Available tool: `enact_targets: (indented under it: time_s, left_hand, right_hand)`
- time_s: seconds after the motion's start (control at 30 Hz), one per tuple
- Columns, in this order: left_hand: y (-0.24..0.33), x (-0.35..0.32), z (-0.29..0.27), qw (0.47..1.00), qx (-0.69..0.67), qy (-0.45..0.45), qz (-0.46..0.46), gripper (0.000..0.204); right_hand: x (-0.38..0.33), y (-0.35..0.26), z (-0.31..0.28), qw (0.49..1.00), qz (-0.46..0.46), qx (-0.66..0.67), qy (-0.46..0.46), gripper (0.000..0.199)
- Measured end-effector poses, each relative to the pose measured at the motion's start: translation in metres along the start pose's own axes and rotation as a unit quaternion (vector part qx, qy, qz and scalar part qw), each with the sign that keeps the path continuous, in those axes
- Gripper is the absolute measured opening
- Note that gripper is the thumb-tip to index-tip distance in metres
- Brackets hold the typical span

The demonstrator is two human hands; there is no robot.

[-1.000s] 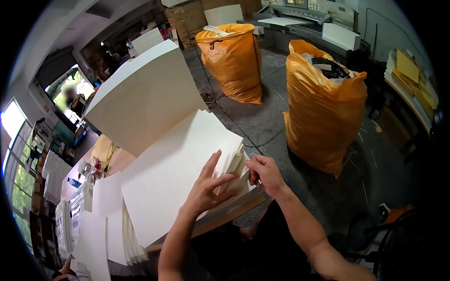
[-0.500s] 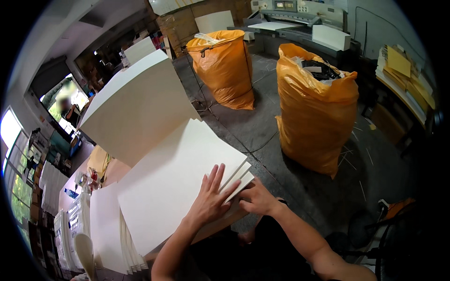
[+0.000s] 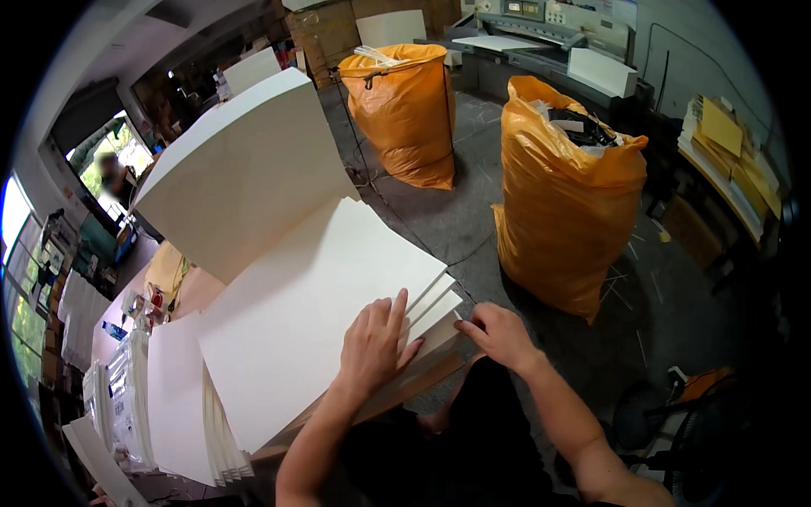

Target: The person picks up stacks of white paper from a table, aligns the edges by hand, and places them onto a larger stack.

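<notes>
Large white paper sheets (image 3: 296, 304) lie in a stack on the table, stepped in several layers at the near right corner. My left hand (image 3: 373, 342) rests on top of them near that corner, fingers laid out and the thumb by the layered edges. At the lowest visible corner, my right hand (image 3: 500, 336) has its thumb and forefinger closed on the edge of the sheets. How many sheets it pinches is hidden. To the left, a second fanned stack of white sheets (image 3: 177, 397) overhangs the table's near side.
Behind the sheets stands a tall white paper block (image 3: 245, 169). Two orange sacks, one farther off (image 3: 401, 118) and one nearer (image 3: 566, 211), stand on the dark floor. Plastic-wrapped bundles (image 3: 127, 397) sit at the left on the pinkish table (image 3: 198, 291). A grey machine (image 3: 541, 42) is at the back.
My right hand has moved right, away from my left hand, to the outer corner of the sheets. My left hand has shifted slightly, its fingers closer together. The view has tilted a little.
</notes>
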State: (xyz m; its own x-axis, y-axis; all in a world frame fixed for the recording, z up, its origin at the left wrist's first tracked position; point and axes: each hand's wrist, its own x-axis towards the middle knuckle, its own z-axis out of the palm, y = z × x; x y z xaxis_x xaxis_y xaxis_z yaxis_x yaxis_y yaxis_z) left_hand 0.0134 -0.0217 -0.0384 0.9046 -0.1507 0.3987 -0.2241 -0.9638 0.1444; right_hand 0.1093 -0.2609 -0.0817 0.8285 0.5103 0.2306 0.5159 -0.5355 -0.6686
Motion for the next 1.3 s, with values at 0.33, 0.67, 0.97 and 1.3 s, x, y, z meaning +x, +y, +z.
enact_targets:
  time_s: [0.33,0.67,0.97,1.3]
  left_hand:
    - [-0.012,0.015,-0.029,0.995,-0.074,-0.068,0.003,0.071]
    - [-0.028,0.013,-0.032,0.99,-0.1,-0.104,0.008,0.034]
    - [-0.014,0.013,-0.037,0.99,-0.117,-0.078,0.024,0.06]
    - [-0.019,0.019,-0.044,0.985,-0.128,-0.109,0.043,0.058]
  right_hand:
    - [0.03,-0.041,0.03,0.928,0.041,0.37,0.022,0.043]
    - [0.038,-0.047,0.021,0.8,0.141,0.58,-0.055,0.039]
    - [0.037,-0.046,0.017,0.778,0.153,0.605,-0.076,0.038]
    - [0.031,-0.034,0.014,0.75,0.13,0.642,-0.093,0.04]
